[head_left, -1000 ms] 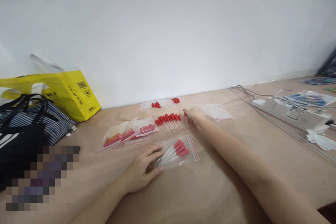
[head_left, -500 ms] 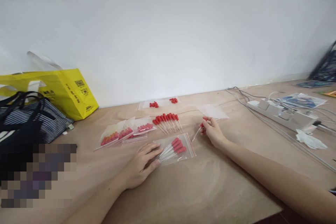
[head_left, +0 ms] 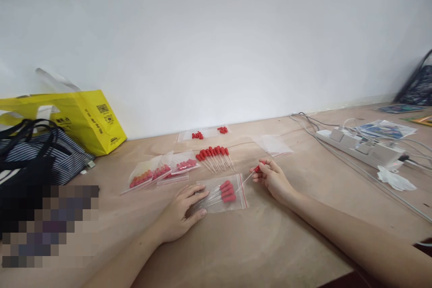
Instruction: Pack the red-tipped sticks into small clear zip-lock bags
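In my right hand (head_left: pixel 272 181) is a glass dropper (head_left: pixel 258 168), pinched at its red rubber bulb. The thin tube slants down and left, and its tip reaches the mouth of a clear zip bag (head_left: pixel 238 204); whether it is inside I cannot tell. Several red-bulbed droppers (head_left: pixel 228 191) lie in that bag, bulbs towards the mouth. My left hand (head_left: pixel 184 209) rests on the bag's left end, thumb and fingers apart. Just behind the bag, loose droppers (head_left: pixel 216 155) lie in a fanned row. Filled bags (head_left: pixel 151 173) overlap to the left.
Against the wall lies a bag with red bulbs (head_left: pixel 198 135). A flat clear bag (head_left: pixel 273 145) is behind my right hand. A power strip (head_left: pixel 364 150) with cables and a crumpled tissue (head_left: pixel 395 179) are at right. On the left stand a yellow bag (head_left: pixel 101 121) and a striped bag (head_left: pixel 64 155).
My right hand has moved slightly down, and its dropper now tilts flatter, with the tube's tip at the bag's mouth. The droppers in the bag have shifted a little. My left hand stays put.
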